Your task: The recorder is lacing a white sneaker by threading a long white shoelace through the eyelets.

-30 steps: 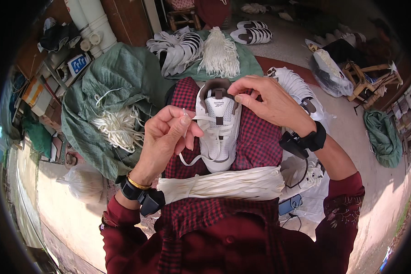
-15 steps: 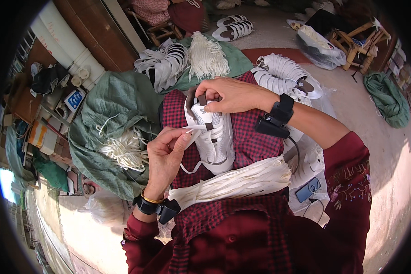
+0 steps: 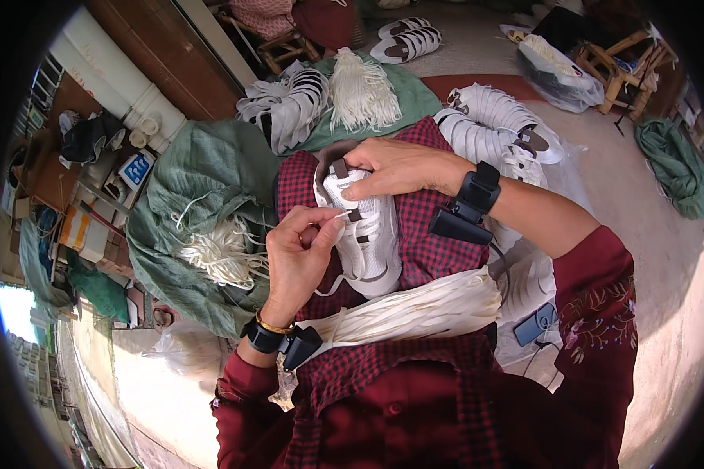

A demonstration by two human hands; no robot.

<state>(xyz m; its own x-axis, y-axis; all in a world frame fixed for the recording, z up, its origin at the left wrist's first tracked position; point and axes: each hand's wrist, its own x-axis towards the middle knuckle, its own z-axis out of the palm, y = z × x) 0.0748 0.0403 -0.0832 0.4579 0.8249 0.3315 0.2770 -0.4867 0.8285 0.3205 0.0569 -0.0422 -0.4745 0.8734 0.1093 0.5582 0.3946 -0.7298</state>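
Observation:
A white sneaker [image 3: 377, 258] with a brown lining lies on my lap, its toe toward me. My right hand [image 3: 407, 166] grips it at the collar, with the thumb on the tongue [image 3: 338, 181] and the other fingers partly hidden. At the eyelets, my left hand [image 3: 299, 248] is closed in a pinch on the tip of a white shoelace [image 3: 343, 214]. Part of that lace is threaded across the shoe, and a loop hangs by its left side. Across my lap, nearer to me, rests a bundle of white shoelaces [image 3: 407, 314].
Red-and-black checked cloth [image 3: 446, 250] covers my lap. More loose laces [image 3: 220, 254] lie on green cloth [image 3: 203, 172] at left, others [image 3: 361, 94] ahead. Rows of white shoes [image 3: 489, 125] stand at right. A blue phone [image 3: 533, 324] lies low right. Someone sits at the back.
My left hand has moved right, closer to the eyelets, and less lace shows at its fingers. My right hand stays on the collar. The whole view has shifted slightly.

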